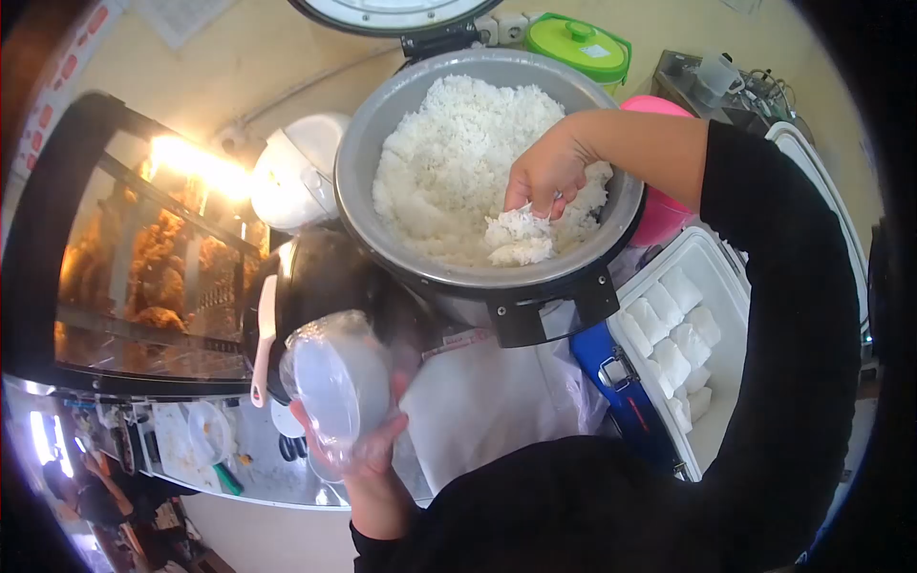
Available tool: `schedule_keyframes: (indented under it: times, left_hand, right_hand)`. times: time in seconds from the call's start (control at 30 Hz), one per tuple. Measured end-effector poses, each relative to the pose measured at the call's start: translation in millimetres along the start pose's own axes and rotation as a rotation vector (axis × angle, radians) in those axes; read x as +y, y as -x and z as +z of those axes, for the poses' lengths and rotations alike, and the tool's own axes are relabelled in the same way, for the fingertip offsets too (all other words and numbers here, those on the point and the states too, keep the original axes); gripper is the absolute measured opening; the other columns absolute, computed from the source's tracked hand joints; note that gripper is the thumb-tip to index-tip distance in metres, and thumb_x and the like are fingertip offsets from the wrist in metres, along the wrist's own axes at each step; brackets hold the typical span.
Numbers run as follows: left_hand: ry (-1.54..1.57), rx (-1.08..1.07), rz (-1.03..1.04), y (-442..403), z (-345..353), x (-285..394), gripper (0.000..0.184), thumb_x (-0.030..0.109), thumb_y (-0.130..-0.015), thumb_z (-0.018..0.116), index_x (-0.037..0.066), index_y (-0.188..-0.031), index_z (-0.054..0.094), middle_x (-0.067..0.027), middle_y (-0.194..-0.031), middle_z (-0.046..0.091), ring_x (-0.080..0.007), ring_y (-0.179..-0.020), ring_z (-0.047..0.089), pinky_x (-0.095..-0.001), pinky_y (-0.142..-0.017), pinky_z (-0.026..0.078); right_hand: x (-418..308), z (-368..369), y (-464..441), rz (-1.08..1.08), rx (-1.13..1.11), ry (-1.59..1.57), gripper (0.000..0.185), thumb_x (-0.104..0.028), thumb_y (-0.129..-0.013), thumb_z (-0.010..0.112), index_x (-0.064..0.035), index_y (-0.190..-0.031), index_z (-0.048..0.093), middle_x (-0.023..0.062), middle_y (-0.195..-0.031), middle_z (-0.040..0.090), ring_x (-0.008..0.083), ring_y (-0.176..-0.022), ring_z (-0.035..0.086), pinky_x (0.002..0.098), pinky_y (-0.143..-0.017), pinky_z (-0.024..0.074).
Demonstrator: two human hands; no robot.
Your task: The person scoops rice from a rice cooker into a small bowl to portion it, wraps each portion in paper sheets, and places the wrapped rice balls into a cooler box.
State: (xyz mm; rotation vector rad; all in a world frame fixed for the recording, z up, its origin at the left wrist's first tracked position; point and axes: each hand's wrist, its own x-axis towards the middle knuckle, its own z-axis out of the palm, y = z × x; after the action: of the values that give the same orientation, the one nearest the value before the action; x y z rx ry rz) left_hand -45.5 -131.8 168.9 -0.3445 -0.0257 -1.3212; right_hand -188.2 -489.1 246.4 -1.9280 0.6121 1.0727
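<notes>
Grasping rice: the right grip (546,186) has fingers curled together at a rice clump (521,239); whether they clamp a tool is hidden.
Rice pot (358,186): beneath and around the right grip, heaped with white rice (458,143).
Wrapped bowl (339,382): clamped in the left grip (368,444), inside clear plastic.
Pink handle (265,339): left of the left grip.
Cooler (626,411): right of both grips, holding white packets (673,353).

the top edge is cutting off the open lid (392,11); the bowl (330,382) is hiding part of the left hand (371,454).
</notes>
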Motion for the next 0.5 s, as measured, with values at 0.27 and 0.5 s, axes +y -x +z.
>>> schedule_keyframes:
  times: [0.27,0.5]
  left_hand:
    - [-1.103,0.108,-0.009,-121,50,-30,0.052,0.029,-0.099,0.047,0.017,-0.145,0.026,-0.0109,-0.141,0.040,-0.0309,-0.128,0.044,-0.0569,-0.100,0.040]
    - [-0.991,0.282,0.006,-164,35,-90,0.046,0.036,-0.102,0.039,0.007,-0.137,0.037,-0.0117,-0.136,0.046,-0.0288,-0.127,0.044,-0.0502,-0.102,0.042]
  right_hand:
    - [20,-12,72,-0.210,0.384,-0.327,0.042,-0.009,-0.078,0.053,-0.0185,-0.118,0.057,-0.0035,-0.068,0.057,0.0003,-0.043,0.036,0.0195,-0.036,0.0216]
    - [-45,30,97,-0.346,1.231,0.734,0.038,-0.010,-0.086,0.048,-0.0113,-0.124,0.047,0.0105,-0.080,0.063,0.0257,-0.071,0.061,0.0380,-0.060,0.0462]
